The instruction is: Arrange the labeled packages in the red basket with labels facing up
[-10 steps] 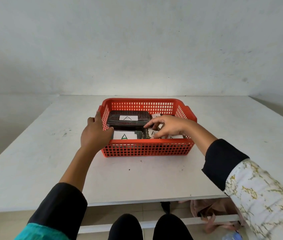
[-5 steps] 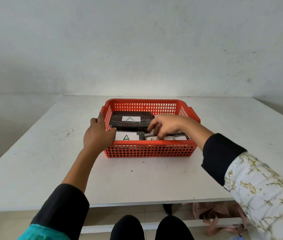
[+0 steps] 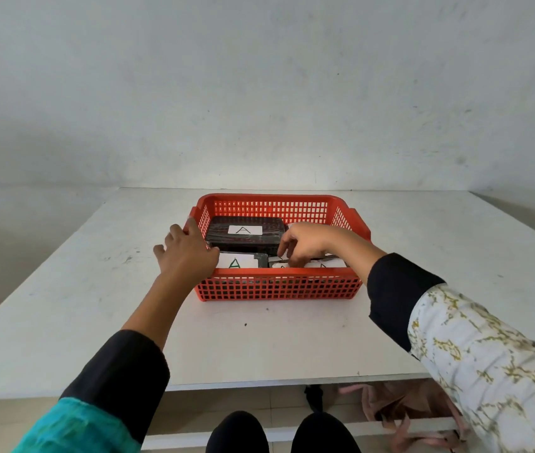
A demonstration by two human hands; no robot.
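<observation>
Packages point(image 3: 245, 235) snug inside basket point(image 3: 276, 288) walls

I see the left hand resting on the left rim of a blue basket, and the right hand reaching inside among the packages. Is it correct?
Not quite: the head view shows the basket is red. The left hand and right hand are as you say.

Red basket point(image 3: 279, 287) (latticed), black packages point(image 3: 245, 238), white table point(image 3: 63, 322)
</observation>
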